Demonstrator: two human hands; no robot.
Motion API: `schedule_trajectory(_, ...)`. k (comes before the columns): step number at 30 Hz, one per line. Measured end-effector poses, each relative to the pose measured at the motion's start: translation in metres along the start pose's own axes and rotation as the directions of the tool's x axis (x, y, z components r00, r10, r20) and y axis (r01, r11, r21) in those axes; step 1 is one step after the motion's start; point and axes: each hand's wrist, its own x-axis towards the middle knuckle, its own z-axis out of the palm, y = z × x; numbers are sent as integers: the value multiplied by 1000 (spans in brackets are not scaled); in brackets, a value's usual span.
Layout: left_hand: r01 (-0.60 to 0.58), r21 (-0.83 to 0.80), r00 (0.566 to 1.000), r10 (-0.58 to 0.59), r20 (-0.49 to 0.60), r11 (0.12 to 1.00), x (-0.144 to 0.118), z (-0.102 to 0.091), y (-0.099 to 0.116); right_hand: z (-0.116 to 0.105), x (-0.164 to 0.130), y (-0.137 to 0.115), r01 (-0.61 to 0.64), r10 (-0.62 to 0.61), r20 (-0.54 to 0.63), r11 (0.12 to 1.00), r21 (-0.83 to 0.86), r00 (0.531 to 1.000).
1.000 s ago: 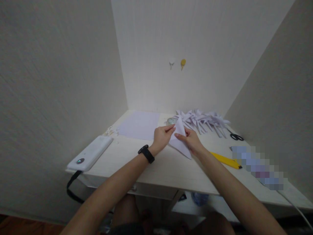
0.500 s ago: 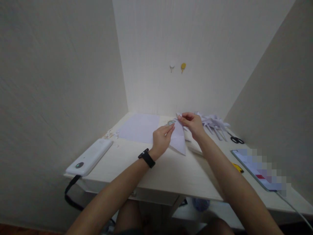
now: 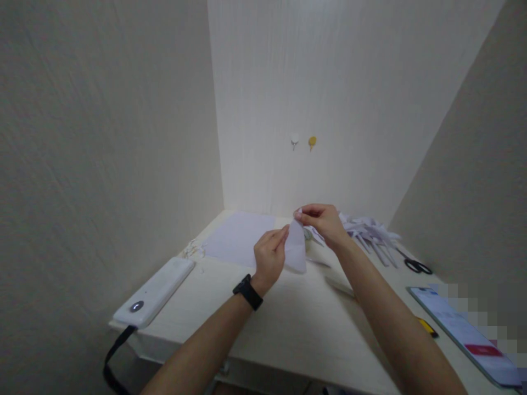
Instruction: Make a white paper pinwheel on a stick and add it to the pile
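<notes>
I am partway through folding a white paper triangle (image 3: 295, 248), lifted just above the pale wood-grain bench (image 3: 288, 323) in front of the back wall. My right hand (image 3: 325, 222) pinches its upper tip, fingers (image 3: 307, 215) closed tight on the point, while my left hand (image 3: 269, 257), a black watch (image 3: 247, 292) on its wrist, backs the left edge with fingers nearly flat and close together against the sheet. The paper looks thin, smooth and limp, tapering to a narrow lower corner. I judge the next crease wants the edges lined up squarely before pressing. Behind my right hand lies a heap of folded paper pieces (image 3: 370, 233), spiky and slender; a flat sheet (image 3: 241, 241) rests to the left, black-handled scissors (image 3: 418, 266) to the right.
</notes>
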Motion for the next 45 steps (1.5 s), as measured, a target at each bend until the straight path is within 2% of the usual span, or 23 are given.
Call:
schedule_trajectory(7,-1,-17,1000,1,-4,1000,0,-3,-2,3,-3,-5,-35,37,-47,999,31,998)
schedule_trajectory(15,8,-35,1000,-7,13,999,-2,-4,-1,-3,-2,-4,15,-15,-38,1000,-2,999)
schedule_trajectory(30,0,-70,1000,1,11,998,-1,-2,3,-3,-5,-11,-12,12,-29,1000,10,999)
schedule_trajectory(36,29,-94,1000,-29,0,995,-1,-2,2,-3,-5,-10,-52,54,-53,997,51,997)
schedule_trajectory(45,71,-159,997,-75,-17,985,2,-1,3,-1,-6,-13,-58,59,-68,998,21,996)
